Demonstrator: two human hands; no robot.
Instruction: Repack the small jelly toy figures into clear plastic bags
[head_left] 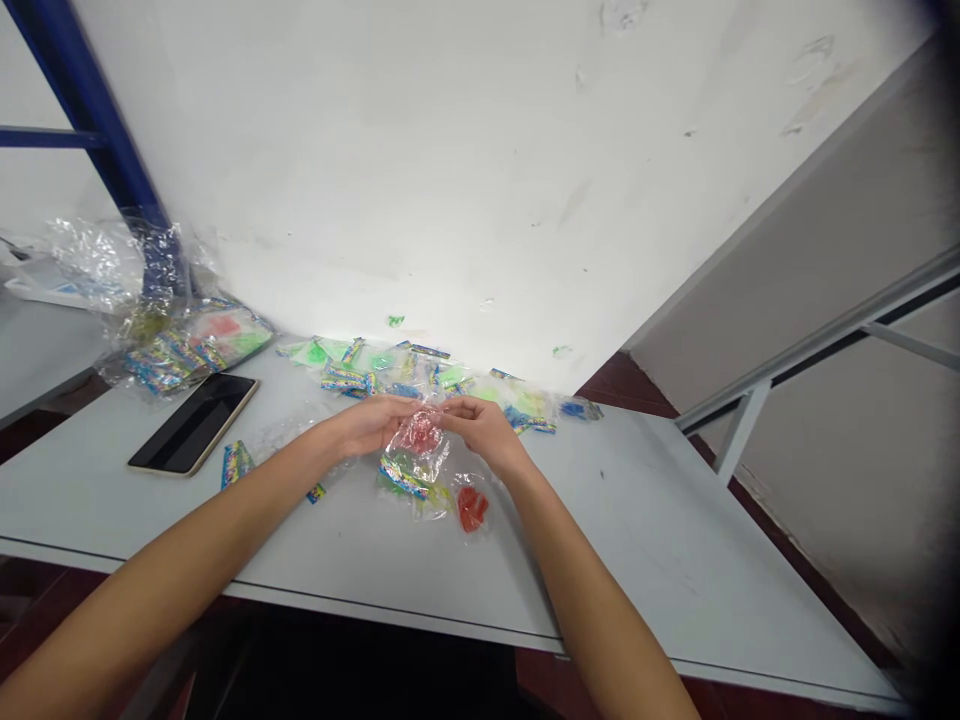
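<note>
Near the centre of the frame, the left hand (375,424) and the right hand (484,432) pinch the top edge of a clear plastic packet (421,436) with pinkish-red contents, their fingertips close together. It hangs over the table (645,530), partly covering a packet with a blue-and-yellow printed strip (403,478); what lies inside that one is hard to make out. Just below the right hand lies a small packet with a red piece (472,509). Across the middle of the frame, more packets with green contents (315,352) lie scattered along the white wall (420,170). Left of centre, a dark-screened phone (196,424) lies beside a heap of printed packets (169,362).
</note>
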